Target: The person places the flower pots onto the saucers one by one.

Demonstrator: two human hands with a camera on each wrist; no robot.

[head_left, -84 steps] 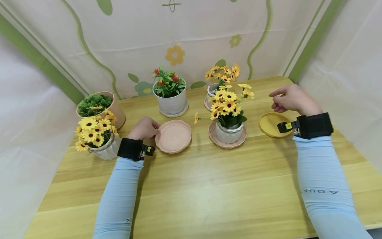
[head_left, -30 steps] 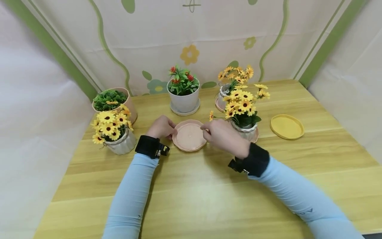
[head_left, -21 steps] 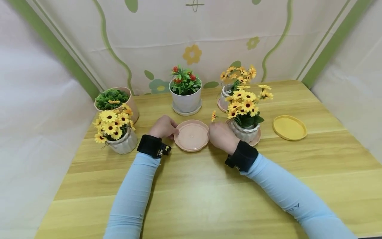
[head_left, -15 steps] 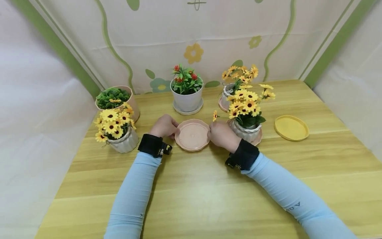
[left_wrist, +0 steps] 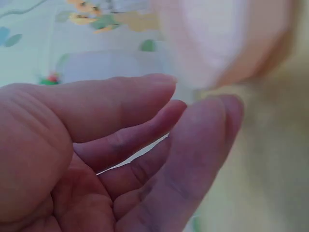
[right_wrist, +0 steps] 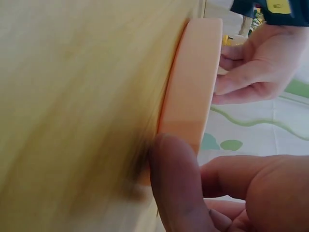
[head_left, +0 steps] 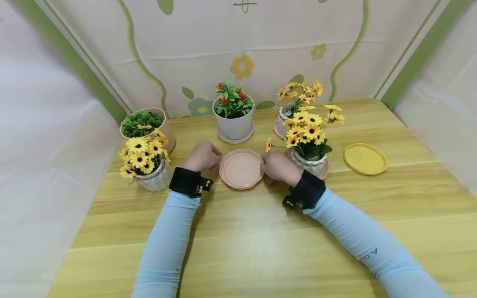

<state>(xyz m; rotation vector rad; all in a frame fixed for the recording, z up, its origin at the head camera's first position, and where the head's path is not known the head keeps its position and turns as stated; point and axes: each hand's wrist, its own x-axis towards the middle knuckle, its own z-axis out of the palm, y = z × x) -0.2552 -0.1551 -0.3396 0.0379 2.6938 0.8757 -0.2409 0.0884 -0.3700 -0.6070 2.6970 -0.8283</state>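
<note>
A pink scalloped plant saucer [head_left: 241, 169] lies on the table between my two hands. My left hand [head_left: 202, 157] is just off its left rim, with thumb and fingers parted. In the left wrist view, a gap shows between thumb and fingers of the left hand [left_wrist: 120, 145], and the blurred saucer [left_wrist: 227, 38] sits beyond the fingertips. My right hand [head_left: 280, 166] pinches the right rim. In the right wrist view, one digit of the right hand [right_wrist: 227, 193] lies against the outer wall of the saucer [right_wrist: 190, 82], another behind the rim.
A white pot of yellow daisies [head_left: 308, 163] stands on a pink saucer close to my right hand. Another daisy pot [head_left: 153, 179] and a pink pot [head_left: 168, 130] stand left. Behind are a white red-flowered pot [head_left: 234, 126] and a small pot [head_left: 284, 118]. A yellow saucer [head_left: 366, 159] lies right.
My right hand has come left from above the yellow saucer to the pink saucer's right rim. My left hand, earlier at the left rim, has drawn slightly away from it. The head view has shifted.
</note>
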